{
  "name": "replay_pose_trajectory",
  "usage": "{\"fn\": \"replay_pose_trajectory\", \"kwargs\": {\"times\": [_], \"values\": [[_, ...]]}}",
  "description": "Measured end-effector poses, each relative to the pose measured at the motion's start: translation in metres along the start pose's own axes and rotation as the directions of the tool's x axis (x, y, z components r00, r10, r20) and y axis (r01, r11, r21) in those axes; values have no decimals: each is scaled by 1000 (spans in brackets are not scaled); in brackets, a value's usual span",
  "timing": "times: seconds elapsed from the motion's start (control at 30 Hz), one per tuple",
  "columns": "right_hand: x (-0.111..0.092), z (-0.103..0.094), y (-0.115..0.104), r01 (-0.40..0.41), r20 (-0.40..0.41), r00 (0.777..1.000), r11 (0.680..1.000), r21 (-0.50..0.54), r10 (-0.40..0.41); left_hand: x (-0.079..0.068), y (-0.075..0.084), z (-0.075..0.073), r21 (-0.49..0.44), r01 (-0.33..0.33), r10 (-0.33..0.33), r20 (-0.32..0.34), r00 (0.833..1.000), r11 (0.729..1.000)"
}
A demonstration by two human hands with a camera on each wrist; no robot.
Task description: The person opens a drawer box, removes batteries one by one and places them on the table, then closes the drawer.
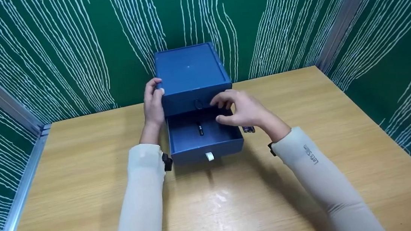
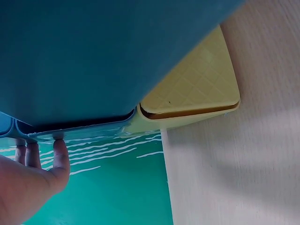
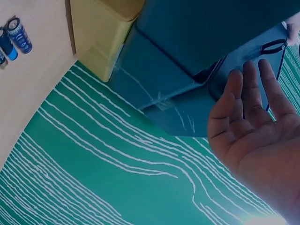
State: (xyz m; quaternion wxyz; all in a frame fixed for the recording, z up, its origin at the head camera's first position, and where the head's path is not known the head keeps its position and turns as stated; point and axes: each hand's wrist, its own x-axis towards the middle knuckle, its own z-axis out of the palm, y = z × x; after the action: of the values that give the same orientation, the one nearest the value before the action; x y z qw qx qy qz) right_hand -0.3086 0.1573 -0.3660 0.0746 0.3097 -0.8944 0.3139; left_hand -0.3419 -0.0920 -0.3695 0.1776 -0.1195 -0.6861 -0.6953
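A blue two-drawer box point(image 1: 191, 67) stands at the back of the table, its lower drawer point(image 1: 187, 138) pulled out. Inside that drawer lies a small dark thing point(image 1: 200, 128), too small to tell its kind. My left hand point(image 1: 153, 105) rests against the box's left side, fingertips touching its edge; the left wrist view also shows those fingers point(image 2: 60, 154). Above the open drawer, my right hand point(image 1: 244, 108) hangs with fingers spread and nothing held. It is near the dark pull loop point(image 1: 198, 104) on the upper drawer, also seen in the right wrist view.
Several blue batteries point(image 3: 18, 35) stand on the table to the right of the box, partly hidden in the head view point(image 1: 248, 129). A yellow section point(image 2: 197, 79) forms the lower part of the drawer box. Green panels with white lines point(image 1: 82, 48) enclose the wooden table point(image 1: 84, 187).
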Motion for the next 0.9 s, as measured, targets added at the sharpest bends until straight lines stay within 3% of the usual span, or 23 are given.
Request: {"fn": "replay_pose_trajectory", "kwargs": {"times": [0.2, 0.4, 0.63, 0.9], "values": [[4, 6, -2, 4, -2, 1000, 1000, -13, -4, 9, -18, -2, -10, 6, -6, -3, 1000, 1000], [5, 10, -4, -7, 25, 1000, 1000, -15, 7, 9, -19, -3, -8, 29, -29, -5, 1000, 1000], [10, 20, -5, 29, 54, 998, 999, -24, -27, 10, -20, -2, -64, 10, -10, -8, 1000, 998], [15, 35, -4, 50, 69, 996, 999, -3, -49, 8, -22, -3, -42, -5, 5, -10, 1000, 999]]}}
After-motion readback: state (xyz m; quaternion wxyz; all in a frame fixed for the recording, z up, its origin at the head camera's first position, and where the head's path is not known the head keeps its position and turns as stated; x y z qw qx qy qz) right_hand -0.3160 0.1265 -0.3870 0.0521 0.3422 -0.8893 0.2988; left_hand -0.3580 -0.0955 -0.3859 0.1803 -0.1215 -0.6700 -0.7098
